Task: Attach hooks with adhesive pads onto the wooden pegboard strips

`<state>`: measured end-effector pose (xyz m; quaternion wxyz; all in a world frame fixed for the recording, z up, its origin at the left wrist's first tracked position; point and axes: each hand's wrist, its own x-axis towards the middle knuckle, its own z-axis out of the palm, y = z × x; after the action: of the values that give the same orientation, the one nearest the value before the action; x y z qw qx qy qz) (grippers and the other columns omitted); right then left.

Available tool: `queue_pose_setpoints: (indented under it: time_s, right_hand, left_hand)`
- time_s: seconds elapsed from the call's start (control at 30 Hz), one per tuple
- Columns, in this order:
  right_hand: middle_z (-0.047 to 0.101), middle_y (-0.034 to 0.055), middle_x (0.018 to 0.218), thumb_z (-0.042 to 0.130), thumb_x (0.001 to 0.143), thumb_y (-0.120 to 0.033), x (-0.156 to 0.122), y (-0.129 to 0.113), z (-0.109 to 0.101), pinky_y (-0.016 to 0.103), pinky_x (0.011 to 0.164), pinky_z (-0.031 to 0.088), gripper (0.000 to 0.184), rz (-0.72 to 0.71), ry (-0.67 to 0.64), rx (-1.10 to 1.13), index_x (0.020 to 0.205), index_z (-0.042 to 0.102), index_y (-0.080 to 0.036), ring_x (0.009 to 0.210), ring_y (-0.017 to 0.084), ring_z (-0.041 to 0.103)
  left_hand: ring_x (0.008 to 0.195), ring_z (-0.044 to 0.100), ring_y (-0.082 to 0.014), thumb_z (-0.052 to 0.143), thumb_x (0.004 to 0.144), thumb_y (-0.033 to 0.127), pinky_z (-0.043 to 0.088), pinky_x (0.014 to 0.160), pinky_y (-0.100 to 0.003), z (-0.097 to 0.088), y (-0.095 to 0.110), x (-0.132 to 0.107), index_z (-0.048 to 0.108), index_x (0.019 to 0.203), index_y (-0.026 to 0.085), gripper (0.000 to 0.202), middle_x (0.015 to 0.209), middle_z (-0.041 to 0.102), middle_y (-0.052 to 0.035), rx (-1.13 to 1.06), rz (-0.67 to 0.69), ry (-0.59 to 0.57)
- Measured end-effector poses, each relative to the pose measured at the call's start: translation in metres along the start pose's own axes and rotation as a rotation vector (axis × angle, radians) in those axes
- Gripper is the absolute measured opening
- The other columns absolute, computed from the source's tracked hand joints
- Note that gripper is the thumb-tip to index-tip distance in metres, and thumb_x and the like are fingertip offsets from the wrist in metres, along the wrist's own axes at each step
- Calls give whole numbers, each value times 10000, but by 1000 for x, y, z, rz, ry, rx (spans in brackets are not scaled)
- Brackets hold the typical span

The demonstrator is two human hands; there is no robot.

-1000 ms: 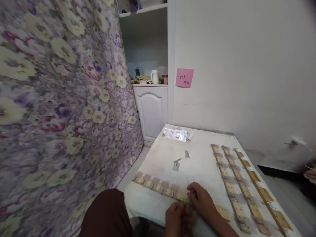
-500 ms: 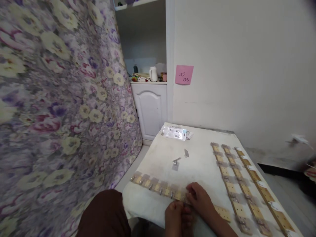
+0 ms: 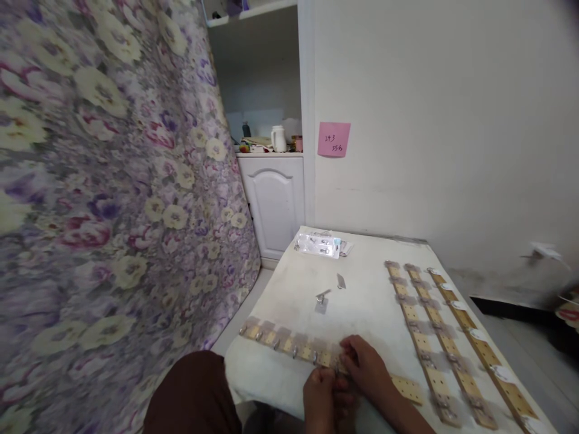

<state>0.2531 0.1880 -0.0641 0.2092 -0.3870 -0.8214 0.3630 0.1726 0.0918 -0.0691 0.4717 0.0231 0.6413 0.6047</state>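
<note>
A long, pale wooden strip with holes (image 3: 305,351) lies slantwise across the near side of the table. Several small metal hooks on clear square plates line it, one being a metal hook (image 3: 295,351) near its middle. My left hand (image 3: 322,395) is closed at the strip's near edge, fingers curled; what it pinches is hidden. From the right, my right hand (image 3: 364,364) closes its thumb and fingertips on the clear plate of the rightmost hook, partly covered by the fingers. Past my right wrist, the bare end of the strip shows. Two loose hooks (image 3: 321,299) (image 3: 341,281) lie farther back.
Three more wooden strips with hooks (image 3: 436,343) run lengthwise along the table's right side; the outermost bears white pieces. Clear packaging (image 3: 319,246) lies at the table's far left. A floral curtain (image 3: 126,199) hangs at left, and my knee (image 3: 192,392) is beside the near corner.
Both hands stay at the same end of the strip, with only slight finger movement. The camera view has shifted a little.
</note>
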Motion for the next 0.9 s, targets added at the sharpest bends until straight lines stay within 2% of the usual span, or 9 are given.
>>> queue_pose_setpoints:
  time_s: [0.23, 0.5, 0.9]
  right_hand:
    - [647, 53, 888, 503, 709, -210, -3, -3, -2, 279, 749, 441, 296, -8, -6, 15, 989, 597, -189, 825, 183, 598]
    - [646, 48, 891, 523, 706, -212, -2, -1, 0, 278, 746, 440, 287, -4, -4, -2, 983, 596, -193, 829, 184, 599]
    - [644, 44, 875, 530, 683, -229, -3, -10, -1, 268, 728, 426, 257, 32, 18, -21, 929, 604, -205, 815, 186, 596]
  left_hand:
    - [417, 564, -105, 484, 741, 393, 304, 377, -193, 1, 1, -3, 467, 766, 184, 211, 597, 626, 1, 23, 34, -11]
    - [418, 567, -110, 499, 727, 412, 292, 360, -188, 2, -1, -1, 482, 782, 178, 241, 596, 626, -1, 22, 41, -8]
    - [389, 549, -108, 454, 750, 396, 300, 341, -190, 3, 0, 1, 479, 766, 173, 225, 559, 615, 1, 74, 52, -2]
